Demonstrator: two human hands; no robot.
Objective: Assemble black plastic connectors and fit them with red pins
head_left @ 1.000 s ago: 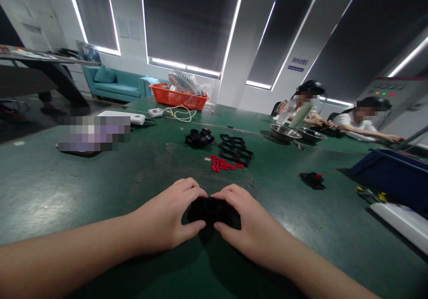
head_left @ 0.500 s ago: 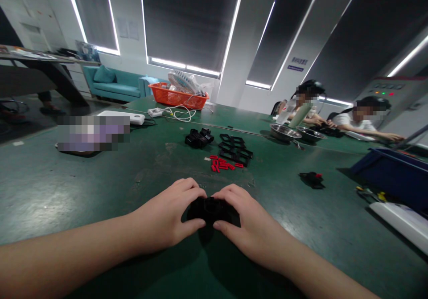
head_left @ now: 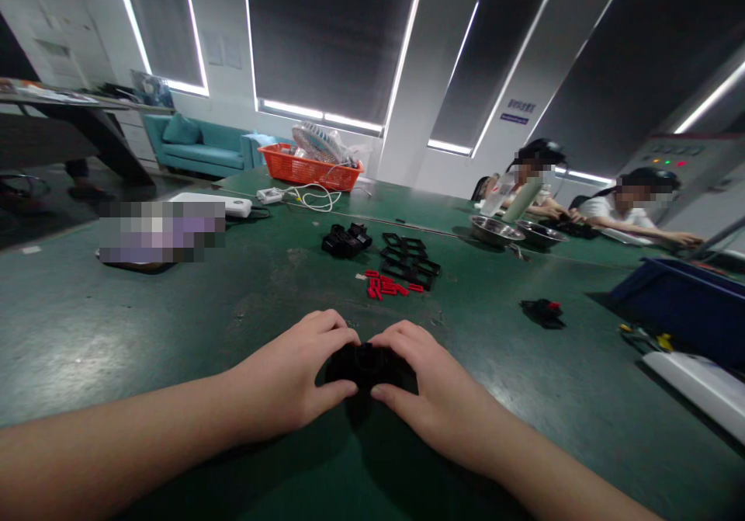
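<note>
Black part (head_left: 368, 362) held toward near edge of surface (head_left: 279, 288), gripped by left hand (head_left: 296, 373) and right hand (head_left: 439, 397), both half-curled, thumbs on near side, fingers on far side. Red loops (head_left: 387, 285) and black frames (head_left: 410, 261) scattered toward far edge. Pressure best shared evenly, part kept level; detail too dark to tell.

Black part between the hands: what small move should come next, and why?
Probably tilt the black part slightly toward the light: the left hand and right hand already hold it from both sides, fingertips at its far edge, thumbs nearer, and its surface looks too dark to make out.
</note>
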